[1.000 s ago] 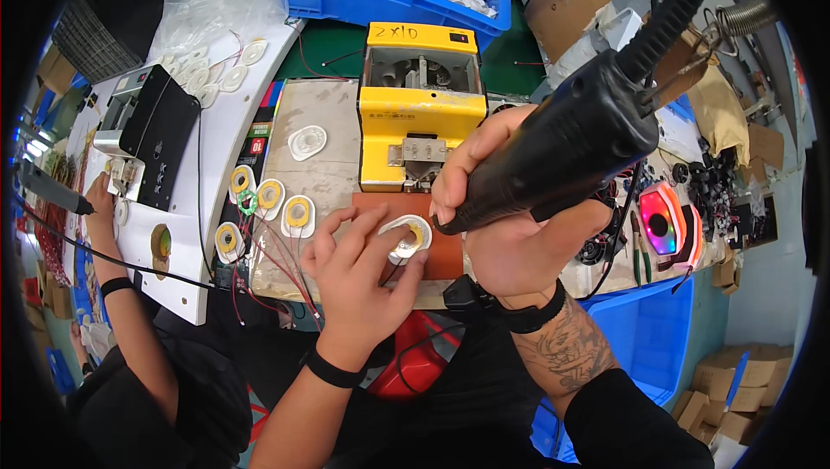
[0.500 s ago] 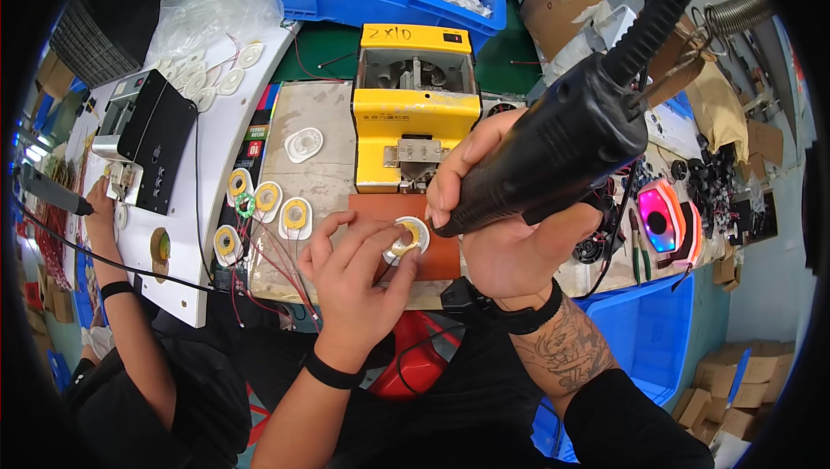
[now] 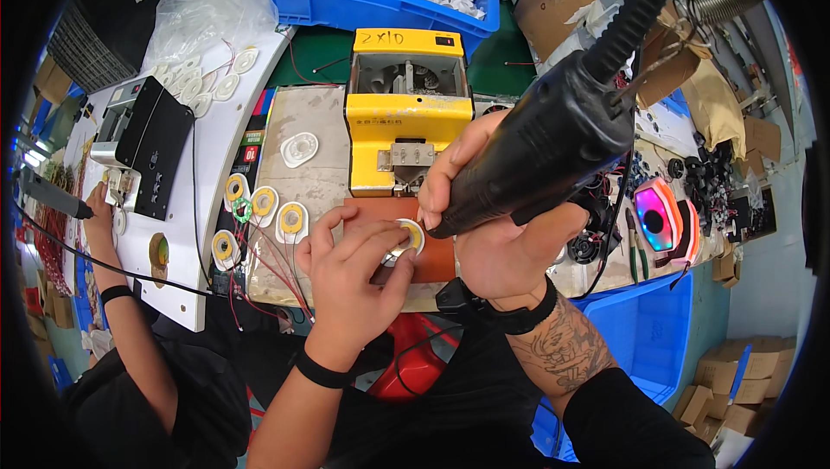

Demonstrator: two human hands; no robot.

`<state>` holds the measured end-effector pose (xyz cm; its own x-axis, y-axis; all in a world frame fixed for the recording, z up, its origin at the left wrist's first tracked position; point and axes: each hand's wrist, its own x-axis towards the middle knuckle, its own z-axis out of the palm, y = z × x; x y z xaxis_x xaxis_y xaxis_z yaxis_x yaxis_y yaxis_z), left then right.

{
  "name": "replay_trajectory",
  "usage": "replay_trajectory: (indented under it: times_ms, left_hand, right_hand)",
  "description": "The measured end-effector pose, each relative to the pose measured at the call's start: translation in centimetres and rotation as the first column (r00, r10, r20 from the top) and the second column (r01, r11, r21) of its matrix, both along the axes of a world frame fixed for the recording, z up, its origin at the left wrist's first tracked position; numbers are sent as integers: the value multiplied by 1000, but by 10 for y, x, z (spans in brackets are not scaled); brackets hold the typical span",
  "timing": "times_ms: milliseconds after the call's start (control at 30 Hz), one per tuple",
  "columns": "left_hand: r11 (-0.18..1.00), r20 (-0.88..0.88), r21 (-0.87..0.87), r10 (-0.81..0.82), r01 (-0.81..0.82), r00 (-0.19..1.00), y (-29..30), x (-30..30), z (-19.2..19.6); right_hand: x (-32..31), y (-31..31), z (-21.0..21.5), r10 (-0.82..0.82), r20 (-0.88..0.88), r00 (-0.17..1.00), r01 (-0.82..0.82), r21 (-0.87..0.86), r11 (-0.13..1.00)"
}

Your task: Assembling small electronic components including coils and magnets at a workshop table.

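My right hand (image 3: 501, 257) is wrapped round a black electric screwdriver (image 3: 553, 136), which slants down toward my left hand. Its cord rises to the top of the view, beside a coil spring. The driver's tip is hidden at my right fingertips, close to a small white round part with a yellow ring (image 3: 415, 236). Thumb and fingers of my left hand (image 3: 354, 274) grip that part over a reddish-brown mat (image 3: 439, 266) and cover some of it. Directly behind the mat stands a yellow screw feeder (image 3: 406, 136).
Several similar yellow-ringed parts (image 3: 292, 220) with red wires lie left of my left hand. A white part (image 3: 299, 149) rests farther back. At far left a co-worker's hand (image 3: 99, 210) is beside a black machine (image 3: 156, 153). Lit lamps (image 3: 659, 218) and pliers (image 3: 638, 244) lie right.
The whole view has shifted slightly. The round part in my left hand looks more tilted and shows a narrower outline. Both hands keep their grips, and the screwdriver stays beside the part.
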<state>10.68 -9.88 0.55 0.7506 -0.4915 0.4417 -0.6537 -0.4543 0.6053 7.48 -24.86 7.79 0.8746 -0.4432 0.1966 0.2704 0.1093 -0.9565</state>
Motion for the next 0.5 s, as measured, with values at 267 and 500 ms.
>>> replay_trajectory:
  times_ms: [267,500]
  left_hand:
    - [999,-3,31,-24,24,1000,0,2,2]
    - [1000,14,21,-16,15,1000,-5,6,3]
  right_hand:
    - [0,1,6,-7,-58,998,7,0,1000]
    - [1,-3,3,21,-19,1000,-22,-67,998]
